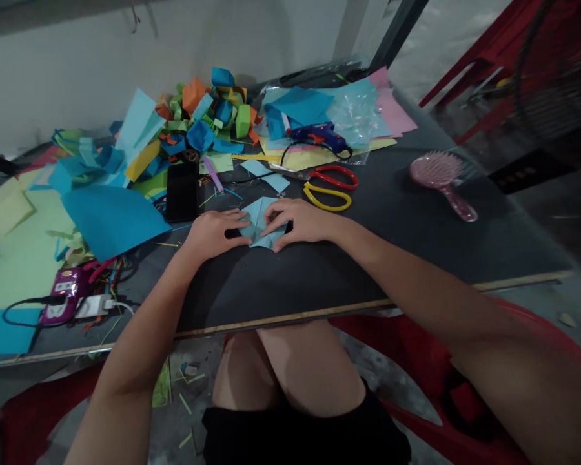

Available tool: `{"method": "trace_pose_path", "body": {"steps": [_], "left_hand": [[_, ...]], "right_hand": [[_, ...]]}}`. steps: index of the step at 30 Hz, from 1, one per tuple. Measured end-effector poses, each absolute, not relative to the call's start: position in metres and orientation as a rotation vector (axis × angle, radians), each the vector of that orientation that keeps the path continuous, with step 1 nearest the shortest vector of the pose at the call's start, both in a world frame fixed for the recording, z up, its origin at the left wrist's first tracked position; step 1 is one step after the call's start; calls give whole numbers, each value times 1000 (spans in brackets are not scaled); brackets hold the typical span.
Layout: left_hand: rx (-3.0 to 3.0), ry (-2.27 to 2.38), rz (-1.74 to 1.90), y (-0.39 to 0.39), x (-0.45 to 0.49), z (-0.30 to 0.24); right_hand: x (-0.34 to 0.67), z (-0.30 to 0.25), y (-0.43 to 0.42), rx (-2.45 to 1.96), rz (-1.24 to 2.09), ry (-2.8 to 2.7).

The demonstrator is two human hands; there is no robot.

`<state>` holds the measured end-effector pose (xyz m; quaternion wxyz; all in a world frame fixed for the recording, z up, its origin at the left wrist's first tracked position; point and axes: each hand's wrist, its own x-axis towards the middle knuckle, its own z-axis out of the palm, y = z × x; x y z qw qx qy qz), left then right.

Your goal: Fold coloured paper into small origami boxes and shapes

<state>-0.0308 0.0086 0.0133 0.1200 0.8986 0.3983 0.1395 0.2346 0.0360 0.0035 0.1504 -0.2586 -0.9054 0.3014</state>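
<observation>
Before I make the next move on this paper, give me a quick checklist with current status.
1. Left hand touching the light blue paper: ok, at its left side.
2. Right hand touching the paper: ok, over its right side.
3. Paper edges lined up: cannot tell; the hands cover parts of it.
4. Scissors well clear of the right hand: not ok; the yellow handle lies close beyond it.
5. Glue gun off the paper: ok, farther back.
6. Glue gun cool: cannot tell.

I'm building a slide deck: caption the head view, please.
Left hand and right hand on creased light-blue paper, near red-and-yellow-handled scissors.
</observation>
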Motion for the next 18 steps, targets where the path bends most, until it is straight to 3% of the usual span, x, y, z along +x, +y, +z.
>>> {"method": "trace_pose_path", "body": {"steps": [18], "left_hand": [[2876,1395,143,-15,5,16]], "right_hand": [[239,10,35,-644,943,-2336]]}}
